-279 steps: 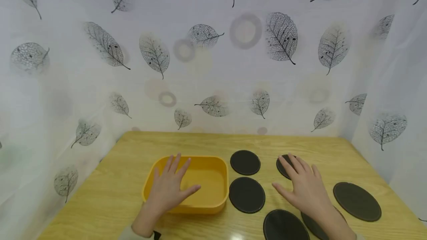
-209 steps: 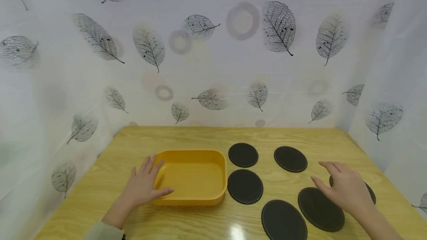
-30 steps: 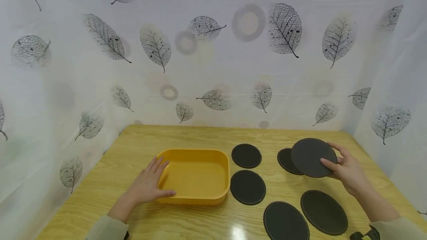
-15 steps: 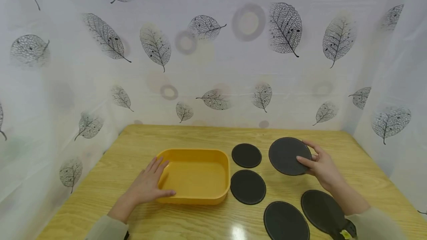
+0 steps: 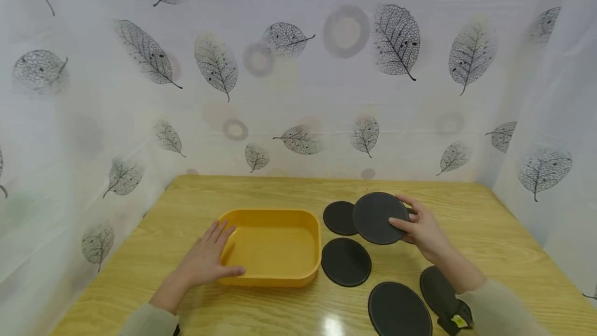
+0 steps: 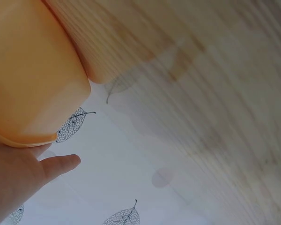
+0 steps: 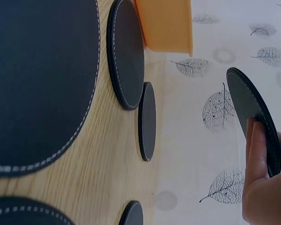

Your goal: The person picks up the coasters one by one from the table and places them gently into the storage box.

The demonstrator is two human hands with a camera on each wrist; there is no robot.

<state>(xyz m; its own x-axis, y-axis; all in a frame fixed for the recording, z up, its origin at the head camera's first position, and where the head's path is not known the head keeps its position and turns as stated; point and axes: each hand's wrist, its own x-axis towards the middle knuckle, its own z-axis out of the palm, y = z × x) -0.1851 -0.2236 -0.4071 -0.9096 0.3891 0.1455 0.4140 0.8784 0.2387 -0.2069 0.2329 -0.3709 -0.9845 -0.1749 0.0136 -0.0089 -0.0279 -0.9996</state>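
Note:
My right hand (image 5: 426, 232) holds a black round coaster (image 5: 379, 218) by its right edge, thumb on the near face and fingers behind. The right wrist view shows this coaster (image 7: 253, 108) raised well above the table, its stitched edge tilted. In the head view it overlaps the back-left coaster (image 5: 337, 218) and largely covers another behind it. My left hand (image 5: 205, 258) rests at the left rim of a yellow plastic bin (image 5: 275, 282), fingers spread over the edge and thumb extended along the near corner. Nothing lies inside the bin.
More stitched black coasters lie flat: one (image 5: 346, 262) right beside the bin, one (image 5: 399, 309) at the front, and one (image 5: 435, 288) partly hidden by my right forearm. The wood-grain table (image 5: 252, 191) is backed by a leaf-print curtain (image 5: 298, 92).
My right hand has picked up the far-right coaster from the table and, over the last second, carried it left toward the bin. The left hand moved onto the bin's left rim earlier and stays there.

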